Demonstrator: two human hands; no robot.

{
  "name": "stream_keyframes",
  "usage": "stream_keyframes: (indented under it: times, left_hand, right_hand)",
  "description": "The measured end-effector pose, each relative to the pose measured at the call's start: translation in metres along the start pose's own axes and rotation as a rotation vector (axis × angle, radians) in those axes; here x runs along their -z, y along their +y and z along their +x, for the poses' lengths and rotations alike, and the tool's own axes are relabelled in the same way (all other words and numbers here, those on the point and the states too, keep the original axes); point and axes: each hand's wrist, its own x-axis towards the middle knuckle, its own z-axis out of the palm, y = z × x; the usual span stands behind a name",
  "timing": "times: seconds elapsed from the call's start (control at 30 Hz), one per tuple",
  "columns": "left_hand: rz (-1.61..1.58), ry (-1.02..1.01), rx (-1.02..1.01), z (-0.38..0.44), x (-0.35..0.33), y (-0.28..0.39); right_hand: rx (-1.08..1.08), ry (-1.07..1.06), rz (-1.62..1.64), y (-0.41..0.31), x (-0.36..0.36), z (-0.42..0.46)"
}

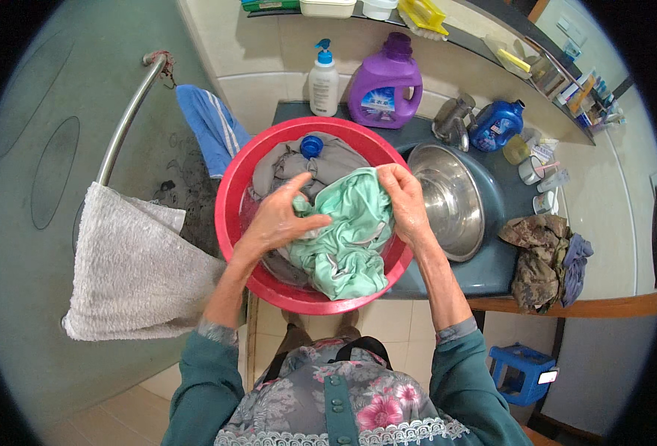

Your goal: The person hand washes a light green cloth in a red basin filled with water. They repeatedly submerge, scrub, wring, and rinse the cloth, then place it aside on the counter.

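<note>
A mint-green garment (348, 234) of thin, shiny cloth lies bunched in the red plastic basin (229, 206). At its upper right edge my right hand (403, 198) pinches a fold between thumb and fingers. My left hand (278, 217) is over the garment's left side, thumb and forefinger spread wide; a small tuft of the green cloth shows in the gap, and the other fingers are partly hidden. Behind the green garment, grey clothes (339, 153) lie wet in the basin. A blue bottle cap (311, 146) rests on them.
Right of the basin, a steel bowl (451, 206) sits in the sink beneath the tap (453, 120). A pump bottle (323, 83), a purple detergent jug (387, 83) and a blue bottle (496, 125) stand behind. Camouflage cloth (537, 262) lies at right; a white towel (139, 267) hangs left.
</note>
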Motion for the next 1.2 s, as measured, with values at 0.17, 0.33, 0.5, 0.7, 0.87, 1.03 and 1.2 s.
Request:
stream_keyframes:
  times: [0.17, 0.33, 0.5, 0.7, 0.87, 1.03, 1.2]
  left_hand:
    - [-0.125, -0.081, -0.003, 0.006, -0.006, -0.017]
    - [-0.66, -0.012, 0.211, -0.018, 0.041, -0.019]
    - [-0.797, 0.137, 0.179, -0.025, 0.036, -0.024]
    - [-0.99, 0.134, 0.253, -0.019, 0.035, -0.032]
    - [-0.968, 0.151, 0.258, -0.012, 0.02, -0.02]
    - [-0.961, 0.367, 0.217, -0.02, 0.046, -0.024]
    - [-0.876, 0.411, 0.261, -0.03, 0.048, -0.046]
  right_hand:
    - [0.051, -0.039, -0.055, -0.003, -0.009, 0.006]
    - [-0.005, 0.045, 0.142, 0.012, 0.018, 0.0]
    - [0.11, 0.02, -0.377, 0.01, 0.008, -0.007]
    - [0.17, -0.186, -0.876, 0.004, 0.012, -0.026]
    - [0.01, -0.076, -1.027, 0.021, 0.011, -0.014]
    - [0.081, 0.116, -0.24, -0.002, 0.018, -0.008]
    - [0.056, 0.035, -0.349, -0.012, 0.025, -0.012]
